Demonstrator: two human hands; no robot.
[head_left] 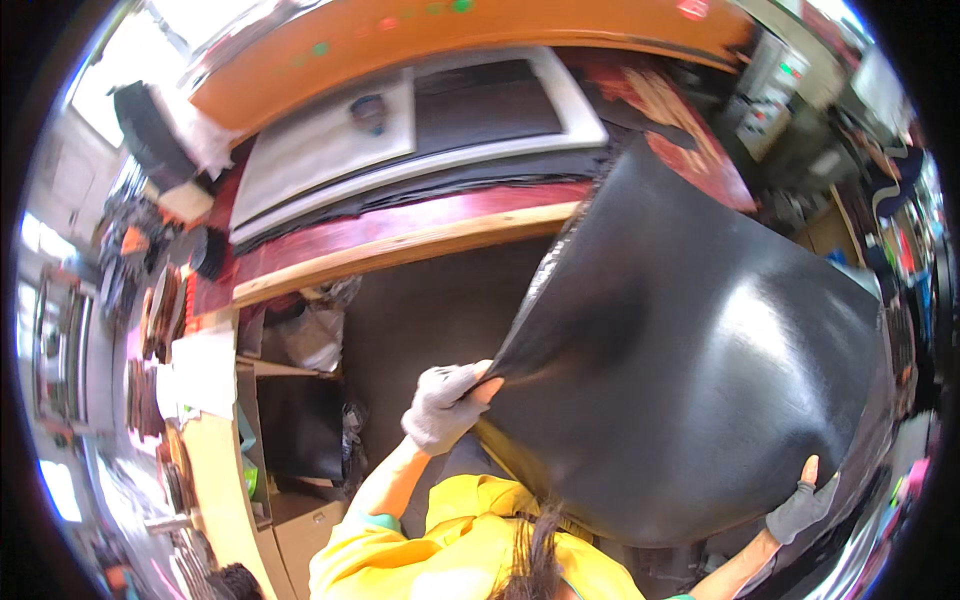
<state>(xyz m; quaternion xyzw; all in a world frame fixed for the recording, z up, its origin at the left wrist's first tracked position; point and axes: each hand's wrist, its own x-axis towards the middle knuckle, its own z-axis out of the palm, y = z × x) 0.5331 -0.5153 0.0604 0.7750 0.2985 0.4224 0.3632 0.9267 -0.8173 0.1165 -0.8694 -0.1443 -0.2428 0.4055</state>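
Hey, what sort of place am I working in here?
Probably a workshop cutting or pressing sheet material, possibly leather, though I can't be certain. You're holding a large black sheet; a dark sheet lies on a white board, beneath what looks like an orange machine beam.

One large black sheet [690, 330], glossy, flexible, was bowed between both grips, left edge pinched in the left hand [445, 408], upper corner extended beyond, opposite edge held in the right hand [800, 512].
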